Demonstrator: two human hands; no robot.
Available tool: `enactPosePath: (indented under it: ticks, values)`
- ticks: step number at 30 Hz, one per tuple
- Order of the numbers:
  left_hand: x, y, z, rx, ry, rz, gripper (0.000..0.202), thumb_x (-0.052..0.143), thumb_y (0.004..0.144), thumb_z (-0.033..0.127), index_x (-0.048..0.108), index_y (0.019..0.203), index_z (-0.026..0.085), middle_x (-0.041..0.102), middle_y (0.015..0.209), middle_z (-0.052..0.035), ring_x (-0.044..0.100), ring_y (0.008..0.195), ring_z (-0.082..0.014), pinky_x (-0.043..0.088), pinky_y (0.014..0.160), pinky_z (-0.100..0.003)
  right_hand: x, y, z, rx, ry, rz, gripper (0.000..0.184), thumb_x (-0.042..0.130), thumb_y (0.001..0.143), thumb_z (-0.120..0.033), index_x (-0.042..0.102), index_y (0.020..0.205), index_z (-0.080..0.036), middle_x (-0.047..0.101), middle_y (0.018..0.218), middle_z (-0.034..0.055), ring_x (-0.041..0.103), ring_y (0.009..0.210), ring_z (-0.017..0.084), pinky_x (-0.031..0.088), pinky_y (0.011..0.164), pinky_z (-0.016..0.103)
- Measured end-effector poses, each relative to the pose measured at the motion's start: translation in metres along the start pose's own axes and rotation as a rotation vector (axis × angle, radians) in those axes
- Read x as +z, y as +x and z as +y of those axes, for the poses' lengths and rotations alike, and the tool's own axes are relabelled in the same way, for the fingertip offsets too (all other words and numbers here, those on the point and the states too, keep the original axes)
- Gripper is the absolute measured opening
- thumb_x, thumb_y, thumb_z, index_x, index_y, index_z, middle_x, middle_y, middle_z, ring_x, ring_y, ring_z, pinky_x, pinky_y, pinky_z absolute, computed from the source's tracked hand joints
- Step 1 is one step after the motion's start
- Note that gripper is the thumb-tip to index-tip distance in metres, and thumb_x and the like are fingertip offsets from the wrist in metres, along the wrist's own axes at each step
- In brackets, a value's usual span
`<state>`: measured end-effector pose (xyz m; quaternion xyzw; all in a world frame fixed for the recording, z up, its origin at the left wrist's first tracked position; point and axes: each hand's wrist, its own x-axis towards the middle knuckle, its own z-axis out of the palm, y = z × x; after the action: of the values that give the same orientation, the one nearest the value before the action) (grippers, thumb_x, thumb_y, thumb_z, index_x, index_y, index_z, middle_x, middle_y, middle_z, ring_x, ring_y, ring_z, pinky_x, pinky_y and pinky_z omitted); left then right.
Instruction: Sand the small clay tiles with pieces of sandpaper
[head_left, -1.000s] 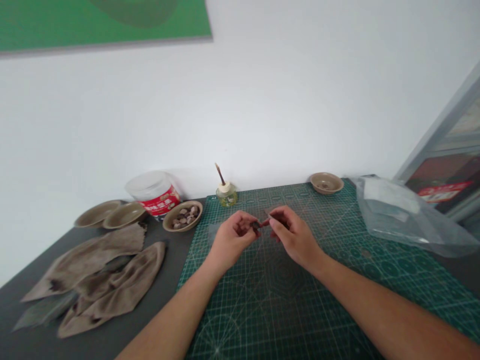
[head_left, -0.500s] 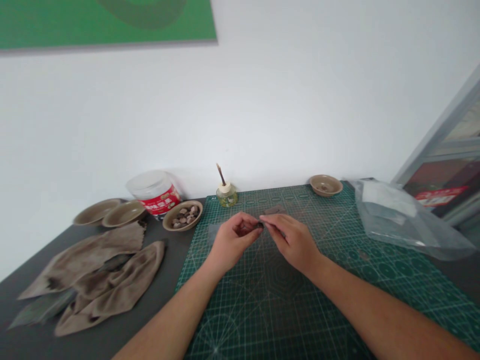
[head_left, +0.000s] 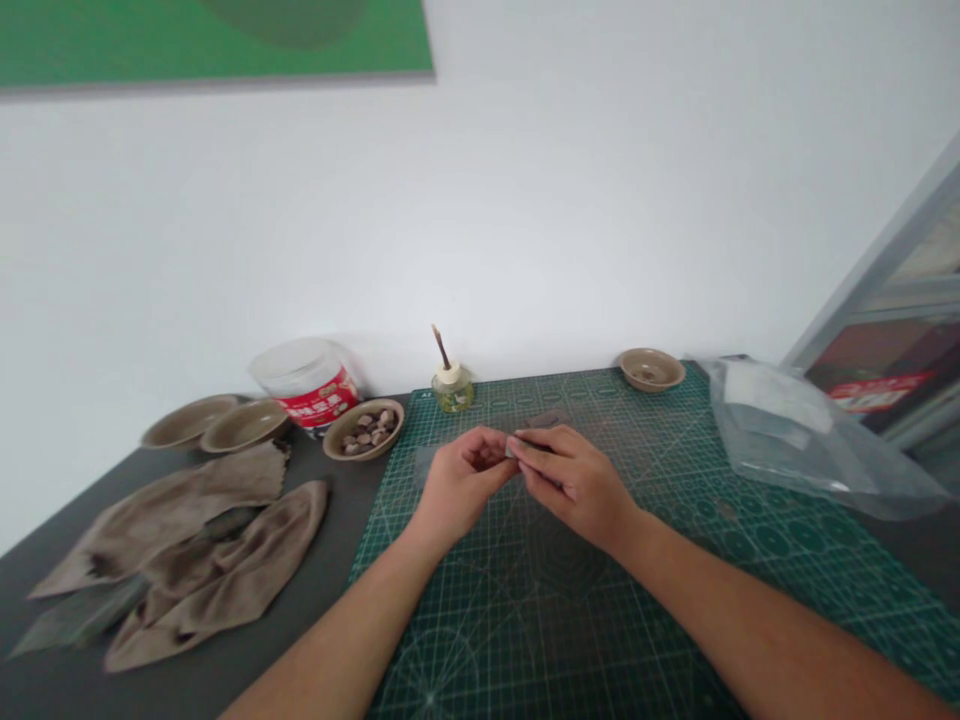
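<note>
My hands meet above a green cutting mat (head_left: 525,620). My left hand (head_left: 469,475) pinches a small dark piece (head_left: 511,450) between thumb and fingertips. My right hand (head_left: 570,480) grips a thin tool (head_left: 529,445), mostly hidden by my fingers, and its end lies against the dark piece. The exact kind of tool is too small to tell. A flat brown scrap (head_left: 547,420) lies on the mat just beyond my hands. A clear film (head_left: 427,462) lies under the edge of my left hand.
On the dark table stand a bowl of small brown nuts (head_left: 335,447), a red-labelled plastic tub (head_left: 311,385), beige dishes (head_left: 244,425), and a bottle holding a brush (head_left: 452,390). Brown cloths (head_left: 180,570) lie left; a plastic bag (head_left: 810,440) lies right.
My hands have drawn closer together, and the right hand's tool has come up against the dark piece. The whole view has tilted slightly.
</note>
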<state>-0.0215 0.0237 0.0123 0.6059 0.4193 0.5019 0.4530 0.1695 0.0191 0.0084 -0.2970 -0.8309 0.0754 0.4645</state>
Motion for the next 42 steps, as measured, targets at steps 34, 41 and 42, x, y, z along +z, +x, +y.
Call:
enactPosePath:
  ticks: [34,41,42]
  values:
    - [-0.002,0.003,0.001,-0.006,0.040,0.005,0.023,0.073,0.078,0.025,0.070,0.099,0.016,0.070,0.072,-0.0011,0.067,0.069,-0.0156,0.053,0.066,-0.027,0.002,0.003,0.009,0.544,0.610,0.136,0.026,0.071,0.080,-0.022,0.070,0.106,-0.024,0.072,0.103,0.0038,0.066,0.097,0.020,0.052,0.090,0.038]
    - [0.000,-0.002,0.002,0.088,0.300,-0.129,0.007,0.067,0.079,0.018,0.071,0.084,0.018,0.069,0.072,0.0005,0.060,0.066,-0.0129,0.046,0.063,-0.022,0.008,0.004,-0.003,0.593,0.781,0.068,0.019,0.075,0.079,-0.030,0.073,0.097,-0.024,0.070,0.084,0.0003,0.062,0.070,0.014,0.052,0.066,0.028]
    - [0.000,-0.002,0.003,0.101,0.318,-0.137,0.006,0.067,0.079,0.019,0.071,0.084,0.018,0.068,0.072,0.0007,0.060,0.066,-0.0128,0.046,0.062,-0.022,0.007,0.004,-0.003,0.586,0.748,0.064,0.018,0.075,0.079,-0.030,0.074,0.096,-0.024,0.070,0.085,0.0006,0.062,0.072,0.014,0.052,0.068,0.028]
